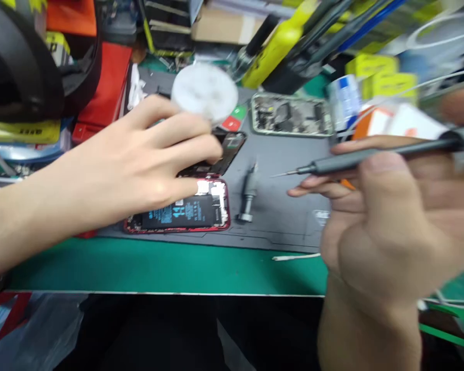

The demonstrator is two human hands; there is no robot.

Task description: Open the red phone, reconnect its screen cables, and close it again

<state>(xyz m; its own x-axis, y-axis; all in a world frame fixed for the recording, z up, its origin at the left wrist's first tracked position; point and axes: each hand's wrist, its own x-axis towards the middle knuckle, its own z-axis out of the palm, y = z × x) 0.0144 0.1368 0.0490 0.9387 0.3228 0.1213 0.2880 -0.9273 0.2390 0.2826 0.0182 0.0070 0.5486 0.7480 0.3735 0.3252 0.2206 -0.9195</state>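
Note:
Held in my right hand, a slim dark grey precision screwdriver points left, its thin tip free in the air. My left hand hovers over an opened red-framed phone, fingers bent and apart, with nothing visible between them. Inside the phone is a black battery with blue print. Its dark screen part lies folded back behind it, partly covered by my fingers; whether they touch it I cannot tell. A second, short screwdriver-like tool rests on the grey mat between my hands.
A white round dish stands behind my left hand. Another phone frame with exposed inside lies at the back of the mat. A yellow bottle, a dark tool holder and yellow boxes line the back. A white cable lies in front.

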